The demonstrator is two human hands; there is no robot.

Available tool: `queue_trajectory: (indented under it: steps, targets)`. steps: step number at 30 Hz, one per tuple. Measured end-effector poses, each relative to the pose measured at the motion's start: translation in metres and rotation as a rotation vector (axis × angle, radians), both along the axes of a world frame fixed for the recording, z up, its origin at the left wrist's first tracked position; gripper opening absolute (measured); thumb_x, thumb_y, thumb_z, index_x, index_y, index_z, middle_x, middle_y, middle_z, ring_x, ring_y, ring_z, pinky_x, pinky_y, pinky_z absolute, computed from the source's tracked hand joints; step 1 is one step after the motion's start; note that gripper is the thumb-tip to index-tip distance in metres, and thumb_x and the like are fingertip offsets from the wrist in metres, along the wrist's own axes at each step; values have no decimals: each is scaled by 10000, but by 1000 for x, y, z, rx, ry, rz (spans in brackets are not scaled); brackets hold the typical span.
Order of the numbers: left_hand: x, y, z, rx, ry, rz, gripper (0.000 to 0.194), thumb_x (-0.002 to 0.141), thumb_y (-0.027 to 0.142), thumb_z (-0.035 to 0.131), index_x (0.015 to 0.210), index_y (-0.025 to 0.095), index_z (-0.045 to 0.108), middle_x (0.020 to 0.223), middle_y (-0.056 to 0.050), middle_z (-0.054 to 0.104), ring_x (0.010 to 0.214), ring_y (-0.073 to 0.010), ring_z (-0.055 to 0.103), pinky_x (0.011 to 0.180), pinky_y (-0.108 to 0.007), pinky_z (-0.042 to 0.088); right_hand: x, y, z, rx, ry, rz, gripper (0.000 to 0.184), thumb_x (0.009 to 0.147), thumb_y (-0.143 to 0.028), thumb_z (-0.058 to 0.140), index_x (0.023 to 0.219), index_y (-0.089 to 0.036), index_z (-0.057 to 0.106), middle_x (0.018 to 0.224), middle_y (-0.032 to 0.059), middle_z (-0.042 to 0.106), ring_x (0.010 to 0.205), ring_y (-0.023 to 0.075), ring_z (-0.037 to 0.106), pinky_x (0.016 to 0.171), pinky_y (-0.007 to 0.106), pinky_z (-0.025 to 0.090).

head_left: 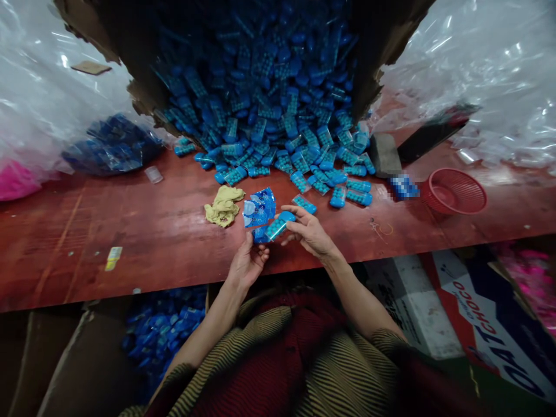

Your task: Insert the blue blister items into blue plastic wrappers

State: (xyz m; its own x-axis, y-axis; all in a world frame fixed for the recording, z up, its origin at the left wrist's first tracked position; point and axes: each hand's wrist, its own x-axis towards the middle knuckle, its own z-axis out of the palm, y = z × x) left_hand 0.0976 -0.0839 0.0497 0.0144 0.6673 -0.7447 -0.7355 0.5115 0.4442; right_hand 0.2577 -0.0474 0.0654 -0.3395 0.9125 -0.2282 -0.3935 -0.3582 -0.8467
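The right hand's (314,236) fingers close around the bottle (279,226), held above the surface (174,246) with its clear end toward the left hand (248,262). The left fingers pinch the blue wrapper (259,235); whether the bottle touches it, I cannot tell. A light pinch should spare the film creases, a steady grip near the blue end should stop the bottle twisting, and staying clear of the loose wrappers (259,207) should avoid snags.

Small clear plastic bottle (279,225): blue cap (286,216), turquoise balls (274,230). Flat glossy sachets (259,207): blue, paler print. Wooden tabletop (169,243) reddish brown with lighter streaks, crumpled cloth (224,206) pale yellow, round plastic basket (456,205) red.
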Motion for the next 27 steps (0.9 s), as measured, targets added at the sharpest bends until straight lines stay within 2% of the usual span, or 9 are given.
queue_trajectory:
  steps: [9, 21, 27]
  targets:
    - [-2, -1, -4, 117, 25, 38, 218, 824, 367, 603, 799, 151, 589, 559, 10, 582, 481, -100, 575, 432, -181, 469, 1, -9, -2, 117, -68, -42, 459, 680, -262, 702, 1091, -242, 501, 1121, 41, 587, 914, 176, 600, 614, 281, 589]
    - [-10, 2, -7, 292, 41, 98, 234, 708, 349, 725, 791, 158, 619, 626, -1, 664, 516, -128, 615, 401, -195, 483, -3, -22, 4, 180, -69, -136, 425, 670, -209, 719, 1050, -265, 536, 1119, 24, 579, 902, 157, 576, 661, 275, 579]
    - [-12, 1, -6, 308, 80, 87, 289, 644, 379, 767, 775, 168, 620, 614, 15, 657, 513, -115, 605, 415, -193, 492, -5, -25, 2, 210, -70, -175, 421, 670, -204, 723, 1045, -265, 543, 1128, 22, 579, 915, 163, 580, 668, 284, 574]
